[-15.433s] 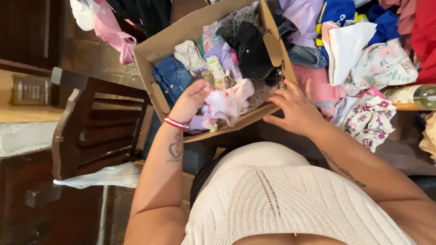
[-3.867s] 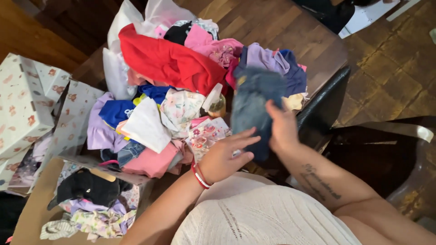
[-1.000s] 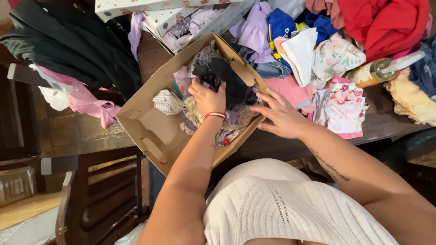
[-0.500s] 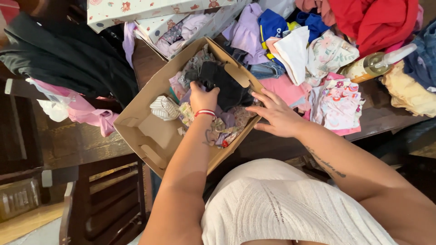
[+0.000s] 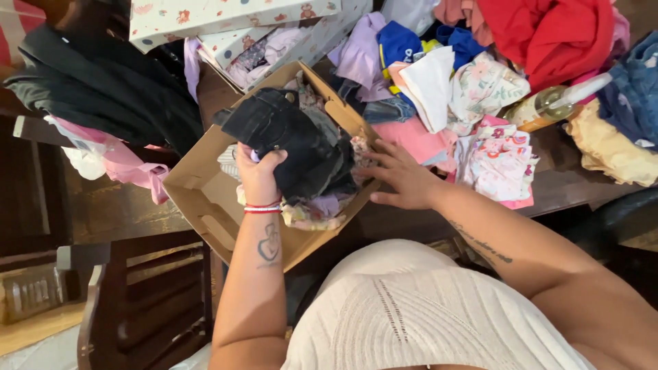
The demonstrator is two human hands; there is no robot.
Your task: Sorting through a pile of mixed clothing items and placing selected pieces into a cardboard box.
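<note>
Left of the box (image 5: 205,195), a black coat (image 5: 103,89) lies heaped on the dark table (image 5: 123,205), with a pink garment (image 5: 137,171) just below it and a wooden chair (image 5: 151,301) nearer the person. Behind the box stand patterned gift boxes (image 5: 226,14), one open with pale clothes inside. The box itself is brown cardboard, tilted, its near wall bare and its far half filled with small clothes. The left hand (image 5: 259,175), a red and white bracelet on its wrist, is raised over the box's middle; its fingers (image 5: 274,159) are curled tight around a fold of black jeans (image 5: 288,137), thumb on one side and the rest pressed together on the other, so the jeans hang lifted above the box's contents, partly covering them. Under the jeans, floral and lilac clothes (image 5: 312,212) lie against the box's near right wall. The right hand (image 5: 397,181) rests flat on the box's right edge, fingers spread, their tips touching the cardboard and the cloth beside it. Right of the box, a pile of clothes (image 5: 493,157) covers the table: pink, white, floral, a red top (image 5: 548,34) behind, a spray bottle (image 5: 555,103) lying among them, and yellow cloth (image 5: 610,151) farthest right.
</note>
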